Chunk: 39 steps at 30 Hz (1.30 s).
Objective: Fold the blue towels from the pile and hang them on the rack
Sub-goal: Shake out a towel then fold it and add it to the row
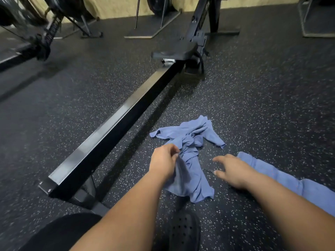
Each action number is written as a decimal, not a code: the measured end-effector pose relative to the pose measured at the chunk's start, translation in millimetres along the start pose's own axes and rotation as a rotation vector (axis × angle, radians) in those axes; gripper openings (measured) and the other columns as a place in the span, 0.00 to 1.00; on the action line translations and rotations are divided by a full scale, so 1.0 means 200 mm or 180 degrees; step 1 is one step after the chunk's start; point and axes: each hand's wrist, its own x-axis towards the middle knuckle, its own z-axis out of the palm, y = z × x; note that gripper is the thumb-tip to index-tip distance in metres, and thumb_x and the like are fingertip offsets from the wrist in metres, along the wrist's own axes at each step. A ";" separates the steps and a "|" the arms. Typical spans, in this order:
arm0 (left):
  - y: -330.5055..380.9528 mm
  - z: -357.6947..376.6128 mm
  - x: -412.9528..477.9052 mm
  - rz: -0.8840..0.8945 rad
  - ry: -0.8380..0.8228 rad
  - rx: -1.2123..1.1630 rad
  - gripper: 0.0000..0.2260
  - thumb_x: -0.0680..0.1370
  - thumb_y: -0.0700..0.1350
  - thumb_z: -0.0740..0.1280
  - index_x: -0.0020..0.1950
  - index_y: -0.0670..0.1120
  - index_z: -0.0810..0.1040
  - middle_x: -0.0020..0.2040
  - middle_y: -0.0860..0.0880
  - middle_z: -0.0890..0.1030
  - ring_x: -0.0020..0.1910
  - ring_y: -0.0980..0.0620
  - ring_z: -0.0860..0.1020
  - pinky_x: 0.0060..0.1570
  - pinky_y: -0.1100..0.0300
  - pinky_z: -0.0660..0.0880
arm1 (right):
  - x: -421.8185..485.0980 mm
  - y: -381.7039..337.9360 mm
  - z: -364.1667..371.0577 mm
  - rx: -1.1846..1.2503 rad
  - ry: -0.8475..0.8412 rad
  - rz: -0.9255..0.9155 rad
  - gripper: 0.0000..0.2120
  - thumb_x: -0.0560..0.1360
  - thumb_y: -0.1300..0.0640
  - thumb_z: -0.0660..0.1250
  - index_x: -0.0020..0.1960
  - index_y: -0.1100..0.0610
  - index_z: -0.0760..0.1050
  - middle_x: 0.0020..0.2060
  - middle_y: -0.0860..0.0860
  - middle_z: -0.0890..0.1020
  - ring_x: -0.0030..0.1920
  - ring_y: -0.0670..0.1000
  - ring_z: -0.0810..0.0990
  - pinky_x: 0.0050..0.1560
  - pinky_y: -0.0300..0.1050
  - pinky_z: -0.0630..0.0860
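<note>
Pinching the crumpled towel [190,138] with my left hand [164,161] on the speckled black gym floor [272,87], I hold my right hand [233,171] open, fingers spread, beside a second towel [282,176], near a black rail [112,129].

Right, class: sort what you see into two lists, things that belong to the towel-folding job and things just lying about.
Job: crumpled blue towels, gripped by the left hand; flatter blue towel beside the open right hand.
Not part of it: black rail of a gym machine; black perforated shoe; equipment stands by the wall.
</note>
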 end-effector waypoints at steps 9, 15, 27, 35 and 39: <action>0.62 -0.44 -0.20 0.0751 0.0392 -0.1175 0.04 0.77 0.44 0.77 0.50 0.51 0.87 0.42 0.55 0.86 0.41 0.60 0.82 0.47 0.65 0.77 | -0.52 -0.19 -0.42 0.0806 0.0789 -0.0502 0.21 0.77 0.42 0.75 0.69 0.40 0.78 0.59 0.43 0.83 0.54 0.45 0.84 0.62 0.47 0.79; 0.97 -0.62 -0.45 0.1083 0.0372 -0.2078 0.04 0.77 0.45 0.77 0.50 0.54 0.88 0.43 0.55 0.87 0.43 0.57 0.85 0.50 0.54 0.84 | -0.91 -0.25 -0.52 0.1174 0.1880 -0.0535 0.26 0.70 0.32 0.76 0.65 0.38 0.78 0.54 0.39 0.82 0.51 0.42 0.82 0.55 0.47 0.80; 1.27 -0.78 -0.79 0.1516 0.0047 -0.2040 0.14 0.78 0.43 0.77 0.63 0.50 0.85 0.49 0.55 0.88 0.49 0.60 0.85 0.57 0.55 0.82 | -1.39 -0.10 -0.81 0.1884 0.3249 -0.0186 0.05 0.78 0.54 0.75 0.45 0.47 0.82 0.41 0.43 0.86 0.43 0.44 0.84 0.48 0.44 0.78; 1.38 -0.62 -0.87 0.2218 -0.0552 -0.1584 0.25 0.73 0.49 0.81 0.68 0.58 0.78 0.44 0.56 0.87 0.44 0.59 0.84 0.52 0.58 0.81 | -1.53 -0.06 -0.90 0.2713 0.3350 -0.0461 0.03 0.80 0.56 0.75 0.49 0.54 0.87 0.42 0.47 0.89 0.41 0.40 0.84 0.43 0.35 0.78; 1.39 -0.49 -0.88 0.2127 -0.0444 -0.1511 0.20 0.73 0.46 0.79 0.62 0.61 0.79 0.41 0.56 0.86 0.39 0.60 0.82 0.47 0.60 0.78 | -1.53 0.02 -0.86 0.2776 0.3397 -0.0263 0.03 0.80 0.55 0.75 0.49 0.53 0.86 0.41 0.46 0.88 0.39 0.39 0.84 0.40 0.32 0.77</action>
